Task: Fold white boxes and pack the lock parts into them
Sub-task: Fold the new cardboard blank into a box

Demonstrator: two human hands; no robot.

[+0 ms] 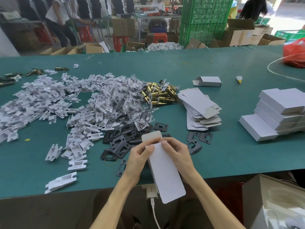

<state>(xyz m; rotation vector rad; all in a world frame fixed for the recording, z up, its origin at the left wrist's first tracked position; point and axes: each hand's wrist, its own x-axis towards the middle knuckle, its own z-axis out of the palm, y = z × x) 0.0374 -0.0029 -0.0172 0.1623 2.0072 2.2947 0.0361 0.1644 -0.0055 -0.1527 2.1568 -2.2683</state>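
Holding box (166, 172) at 6 o'clock of the view, half out past the table's near edge, long axis running 11 to 5. Left hand (138, 161) curled round its 9 o'clock side, thumb lying on the top face. Right hand (177, 154) clasping the 3 o'clock side, thumb pressed beside the far fold, other fingers hidden beneath. Far flap raised, showing a beige inside; near flap, round-cornered, jutting toward 5.

Remaining directions counted from the hands.

Spreading under everything from 9 to 3: green table (214, 159). Heaped widest, at 10: white inserts (41, 103), with strays trailing round to 8. Banked against those at 11: clear bags (125, 96) of small hardware, contents too small to tell. Stacked in steps at 2, well apart from the hands: folded boxes (277, 113). Fanned in a leaning pile at 1: flat blanks (199, 109), beige tabs showing. Cut off by the frame at far 2: red bag (295, 53). Piled at 12, touching the bags on one side and just beside the blanks on the other: brass latches (158, 95). Scattered close round the hands from 9 to 2, some partly hidden behind them: black plates (120, 139). Lying alone beyond the blanks at 1, end flap open: lone carton (208, 81). Tipped over near that carton: small bottle (239, 79) with a yellow tip. Dotted at far 12: yellow rubber bands (182, 63).
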